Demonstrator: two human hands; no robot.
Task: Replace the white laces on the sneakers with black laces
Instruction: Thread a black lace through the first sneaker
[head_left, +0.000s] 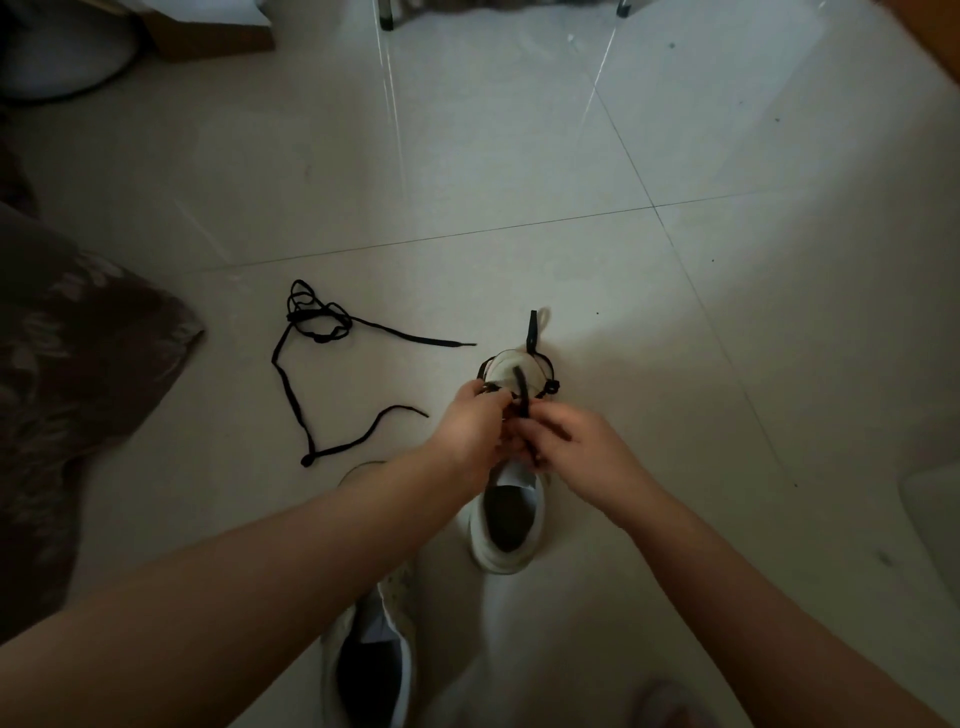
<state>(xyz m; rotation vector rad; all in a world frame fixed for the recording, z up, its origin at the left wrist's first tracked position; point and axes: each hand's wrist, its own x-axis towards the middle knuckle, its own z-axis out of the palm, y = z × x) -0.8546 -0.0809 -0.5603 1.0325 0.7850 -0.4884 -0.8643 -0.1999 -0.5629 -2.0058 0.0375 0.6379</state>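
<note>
Sneakers sit on the tiled floor: a spare black lace lies loose at left, the unlaced sneaker nearest the near edge, the other sneaker just right. Left hand and right hand pinch its black lace mid-threading; next, likely the following eyelet.

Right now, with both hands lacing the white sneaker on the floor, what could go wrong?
1. The light is dim, and the left hand and right hand cover the eyelets of the white sneaker, so the black lace may skip a hole.
2. The spare black lace lies partly bunched on the floor and may knot when lifted.
</note>
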